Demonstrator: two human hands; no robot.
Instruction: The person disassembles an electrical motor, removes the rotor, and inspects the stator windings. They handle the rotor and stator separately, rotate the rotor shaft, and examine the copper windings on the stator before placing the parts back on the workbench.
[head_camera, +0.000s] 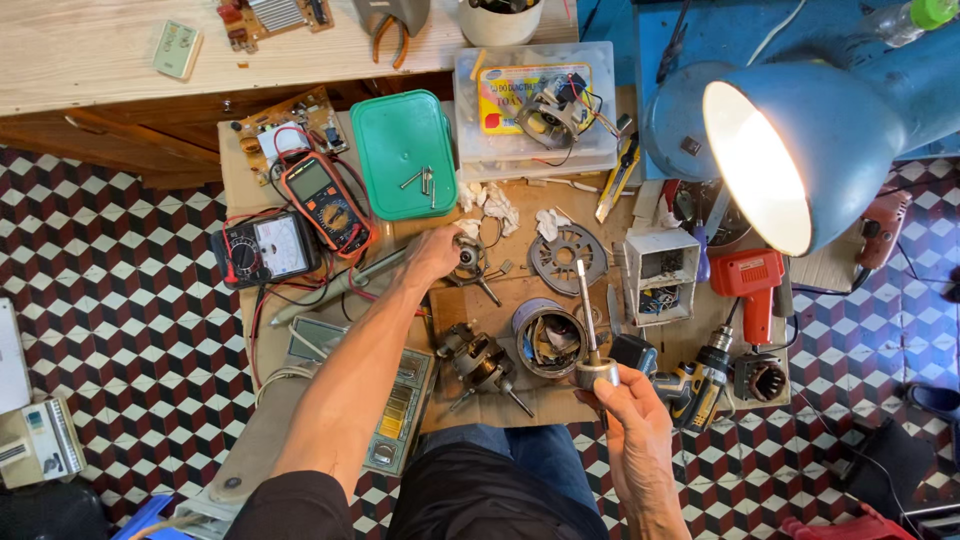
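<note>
Above a cluttered wooden surface (520, 405) on checkered floor tiles (120, 290), the outstretched left hand (437, 252) grasps a small metal motor part (468, 258) while the raised right hand (630, 405) grips a steel shaft (587, 300).

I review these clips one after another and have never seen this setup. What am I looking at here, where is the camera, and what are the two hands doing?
There is no machine: a person's two bare hands, filmed from a camera on their head looking down. The low work board is crowded with small motor parts. The left hand reaches forward and rests on a small metal motor part. The right hand holds up a metal shaft with a round collar. Nearby lie two multimeters, a green lid, an open can, a cordless drill, and a lit blue lamp.
</note>
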